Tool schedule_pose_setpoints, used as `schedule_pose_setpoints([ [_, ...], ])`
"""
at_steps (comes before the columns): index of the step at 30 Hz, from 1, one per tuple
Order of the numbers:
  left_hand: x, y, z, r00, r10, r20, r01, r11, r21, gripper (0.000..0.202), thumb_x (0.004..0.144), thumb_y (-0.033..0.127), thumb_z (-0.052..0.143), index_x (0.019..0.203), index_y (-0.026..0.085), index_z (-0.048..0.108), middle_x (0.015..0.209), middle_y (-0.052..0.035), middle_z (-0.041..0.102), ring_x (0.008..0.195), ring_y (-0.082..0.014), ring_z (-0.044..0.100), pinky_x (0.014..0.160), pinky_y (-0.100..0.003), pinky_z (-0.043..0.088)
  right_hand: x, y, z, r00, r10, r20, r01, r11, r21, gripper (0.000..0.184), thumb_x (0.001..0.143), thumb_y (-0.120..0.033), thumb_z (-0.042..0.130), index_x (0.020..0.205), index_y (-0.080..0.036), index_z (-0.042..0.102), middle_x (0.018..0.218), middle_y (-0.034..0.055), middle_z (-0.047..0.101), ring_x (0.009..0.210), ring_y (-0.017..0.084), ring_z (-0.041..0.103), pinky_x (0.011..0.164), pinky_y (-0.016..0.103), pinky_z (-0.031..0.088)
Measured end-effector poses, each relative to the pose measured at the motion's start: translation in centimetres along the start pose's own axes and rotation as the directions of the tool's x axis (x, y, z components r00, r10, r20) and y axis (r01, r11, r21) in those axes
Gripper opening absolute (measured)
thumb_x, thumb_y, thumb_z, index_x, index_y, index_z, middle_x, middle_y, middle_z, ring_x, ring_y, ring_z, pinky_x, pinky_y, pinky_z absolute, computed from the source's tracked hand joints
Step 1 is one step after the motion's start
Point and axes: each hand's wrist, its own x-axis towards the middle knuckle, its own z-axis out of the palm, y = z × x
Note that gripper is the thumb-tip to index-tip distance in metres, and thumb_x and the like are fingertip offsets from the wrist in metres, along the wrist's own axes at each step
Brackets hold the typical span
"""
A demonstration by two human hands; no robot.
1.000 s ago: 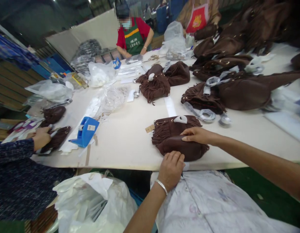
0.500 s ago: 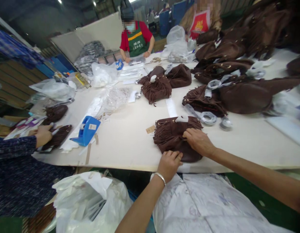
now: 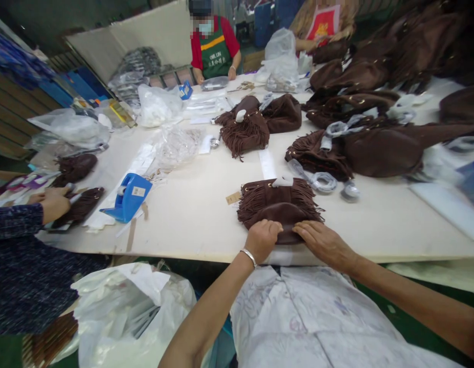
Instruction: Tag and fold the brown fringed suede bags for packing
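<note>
A dark brown fringed handbag [image 3: 279, 197] lies on the table's near edge, a white wrapped piece at its top. My left hand [image 3: 263, 239], with a bracelet on the wrist, grips the bag's near base with curled fingers. On the same edge, a little to the right, my right hand [image 3: 323, 244] pinches the leather between thumb and fingers. A tan tag [image 3: 232, 198] sticks out on the bag's left side. Just beyond the bag, a white paper strip [image 3: 266, 163] and a wrapped coiled strap [image 3: 323, 182] rest on the table.
More brown bags [image 3: 384, 152] are heaped at the right. A blue tape dispenser [image 3: 130, 198] stands left of me. A co-worker's hand [image 3: 55, 203] handles another bag at far left. Opposite sits a person in a green apron [image 3: 217, 56]. A white plastic sack [image 3: 133, 312] stands below the table.
My right hand has moved from the bag's middle down to its near edge. The base flap now lies up over part of the fringe. My left hand still holds the near edge.
</note>
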Motion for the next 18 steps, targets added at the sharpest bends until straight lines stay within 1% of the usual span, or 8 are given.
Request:
schedule_pose_setpoints([
  [2,0.0,-0.1,-0.9,1.0,-0.016,-0.021,0.015,1.0,-0.018,0.023,0.101,0.024,0.035,0.097,0.017,0.057,0.091,-0.0068,0.068,0.085,-0.0177,0.062,0.076,-0.033,0.049,0.2,0.8,-0.5,0.999,0.008,-0.037,-0.007,0.999,0.04,0.032,0.094,-0.011,0.042,0.118,-0.017,0.061,0.113,0.0117,0.067,0.111,0.025,0.06,0.098,0.044,0.05],
  [4,-0.6,0.0,-1.6,0.999,-0.015,-0.052,0.013,0.999,-0.033,0.021,0.1,0.029,0.041,0.107,0.016,0.056,0.107,-0.0102,0.068,0.101,-0.0196,0.062,0.087,-0.036,0.05,0.7,1.3,-1.4,0.998,0.014,-0.069,-0.009,0.997,0.076,0.03,0.093,-0.011,0.043,0.116,-0.019,0.061,0.109,0.0093,0.069,0.11,0.023,0.062,0.098,0.041,0.052],
  [7,-1.5,0.4,-2.0,0.992,0.014,-0.128,-0.017,1.0,-0.02,0.032,0.096,0.032,0.05,0.123,0.015,0.051,0.127,-0.0141,0.063,0.12,-0.0241,0.056,0.102,-0.044,0.046,1.6,2.0,-2.8,0.995,-0.003,-0.103,0.012,0.995,0.094,0.027,0.094,-0.013,0.045,0.115,-0.02,0.061,0.111,0.0076,0.069,0.11,0.021,0.062,0.099,0.04,0.051],
  [9,-1.3,0.3,-2.1,0.985,0.046,-0.169,-0.043,0.999,0.022,0.037,0.095,0.026,0.052,0.13,0.016,0.047,0.131,-0.0138,0.061,0.126,-0.0248,0.054,0.107,-0.048,0.043,2.3,2.6,-3.6,0.992,-0.025,-0.126,0.036,0.996,0.087,0.025,0.095,-0.014,0.046,0.114,-0.02,0.061,0.113,0.0075,0.07,0.11,0.021,0.062,0.099,0.04,0.051],
  [11,-0.1,-0.1,-2.4,0.978,0.082,-0.19,-0.069,0.995,0.072,0.04,0.095,0.018,0.049,0.135,0.018,0.045,0.133,-0.0134,0.061,0.129,-0.0242,0.052,0.109,-0.049,0.042,3.0,3.3,-4.3,0.987,-0.035,-0.155,0.046,0.997,0.066,0.026,0.096,-0.014,0.046,0.114,-0.02,0.062,0.114,0.0078,0.07,0.109,0.021,0.063,0.098,0.039,0.051],
  [13,1.7,-0.9,-2.9,0.972,0.123,-0.198,-0.101,0.988,0.116,0.043,0.095,0.014,0.046,0.138,0.018,0.043,0.134,-0.0142,0.06,0.131,-0.0243,0.05,0.11,-0.049,0.042,3.7,4.1,-4.9,0.983,-0.033,-0.181,0.041,0.999,0.037,0.027,0.096,-0.014,0.045,0.116,-0.02,0.062,0.113,0.0083,0.07,0.107,0.021,0.064,0.095,0.039,0.052],
  [16,3.9,-2.2,-4.0,0.969,0.167,-0.183,-0.135,0.975,0.176,0.047,0.095,0.013,0.041,0.142,0.017,0.04,0.138,-0.0171,0.056,0.134,-0.026,0.047,0.11,-0.049,0.042,4.7,5.3,-5.5,0.977,-0.032,-0.208,0.031,0.999,-0.009,0.027,0.096,-0.016,0.046,0.117,-0.02,0.062,0.111,0.0094,0.071,0.104,0.021,0.066,0.093,0.038,0.053],
  [18,4.7,-2.9,-4.6,0.968,0.197,-0.158,-0.162,0.964,0.21,0.048,0.095,0.013,0.039,0.143,0.016,0.039,0.14,-0.0182,0.053,0.135,-0.0274,0.045,0.109,-0.051,0.042,5.2,5.6,-5.9,0.976,-0.05,-0.213,0.044,0.999,-0.03,0.025,0.096,-0.018,0.047,0.116,-0.019,0.062,0.11,0.01,0.071,0.103,0.022,0.066,0.092,0.039,0.054],
])
